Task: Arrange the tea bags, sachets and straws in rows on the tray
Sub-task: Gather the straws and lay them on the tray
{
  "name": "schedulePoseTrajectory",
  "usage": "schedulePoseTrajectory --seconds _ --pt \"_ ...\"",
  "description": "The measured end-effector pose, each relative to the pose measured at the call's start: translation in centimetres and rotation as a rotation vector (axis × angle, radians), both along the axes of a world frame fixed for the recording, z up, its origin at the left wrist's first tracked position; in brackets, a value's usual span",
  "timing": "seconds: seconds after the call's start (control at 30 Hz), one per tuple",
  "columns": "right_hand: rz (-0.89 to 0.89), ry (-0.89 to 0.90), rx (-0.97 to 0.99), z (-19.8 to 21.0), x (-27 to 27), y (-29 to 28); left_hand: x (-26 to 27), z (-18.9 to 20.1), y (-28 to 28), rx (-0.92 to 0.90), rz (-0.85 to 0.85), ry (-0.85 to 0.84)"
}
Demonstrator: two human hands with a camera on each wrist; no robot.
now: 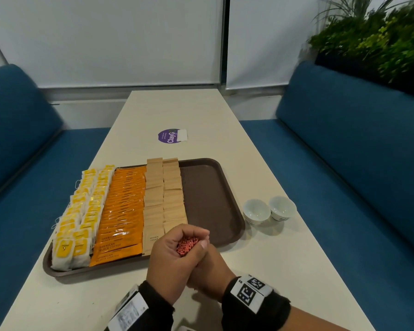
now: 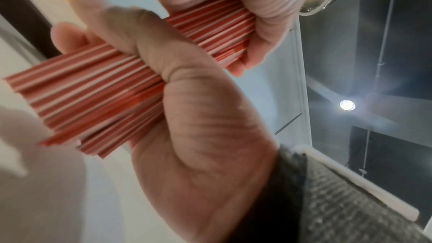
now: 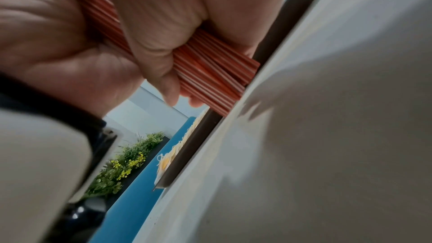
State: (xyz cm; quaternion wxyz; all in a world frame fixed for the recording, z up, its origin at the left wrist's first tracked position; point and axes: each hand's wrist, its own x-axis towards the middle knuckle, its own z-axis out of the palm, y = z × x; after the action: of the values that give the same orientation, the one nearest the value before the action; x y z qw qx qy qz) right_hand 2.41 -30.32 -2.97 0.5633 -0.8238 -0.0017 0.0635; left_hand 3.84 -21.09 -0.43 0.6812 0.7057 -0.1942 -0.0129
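1. Where the table [image 1: 268, 271] meets the tray's near rim, both hands sit at 6 o'clock of the head view.
2. Tea bags [image 1: 79, 216]: two rows, white with yellow tags, at 9 o'clock on the tray [image 1: 210, 194], overhanging its left edge.
3. Black coffee sachets [image 1: 122, 211]: one orange overlapped row, just right of the tea bags.
4. Brown sugar sachets [image 1: 164, 192]: two tan rows, touching the orange row; their far ends overhang the tray's far rim. Right third of the tray bare.
5. Left hand [image 1: 170, 261]: fingers and thumb curled round the bundle of straws [image 1: 187, 246], upper grip.
6. Straws: red-and-white striped, held upright as one bunch above the table just in front of the tray's near rim; the right wrist view shows the lower ends [image 3: 224, 80] at the tabletop.
7. Right hand [image 1: 210, 273]: wrapped round the same bundle, lower grip, partly hidden behind the left.
8. Two white cups [image 1: 269, 211]: on the table at 3 o'clock, beside the tray, touching each other.
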Motion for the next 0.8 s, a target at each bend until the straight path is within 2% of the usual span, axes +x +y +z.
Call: schedulePoseTrajectory --seconds 0.17,0.27,0.37,0.53,0.6,0.7,0.8 --pt "-0.006 0.019 -0.12 -0.6 0.5 0.2 0.3 -0.8 0.2 0.026 0.002 0.04" --pt "0.003 0.093 0.03 -0.5 0.2 -0.3 0.2 -1.1 0.1 0.027 0.005 0.078" --pt "0.029 0.102 -0.018 -0.4 -0.1 -0.3 0.5 -0.9 0.0 -0.025 0.037 0.072" --pt "0.068 0.25 0.167 0.3 -0.4 -0.3 1.5 0.2 0.7 -0.249 0.042 0.284" --pt "0.096 0.256 0.188 0.6 -0.5 -0.3 1.7 0.5 0.8 -0.275 0.039 0.316" --pt "0.089 0.238 0.181 1.3 -0.5 0.0 1.9 0.6 0.9 -0.264 0.014 0.327" --pt "0.061 0.216 0.166 1.8 -0.3 0.4 1.5 1.2 0.7 -0.158 -0.026 0.225"
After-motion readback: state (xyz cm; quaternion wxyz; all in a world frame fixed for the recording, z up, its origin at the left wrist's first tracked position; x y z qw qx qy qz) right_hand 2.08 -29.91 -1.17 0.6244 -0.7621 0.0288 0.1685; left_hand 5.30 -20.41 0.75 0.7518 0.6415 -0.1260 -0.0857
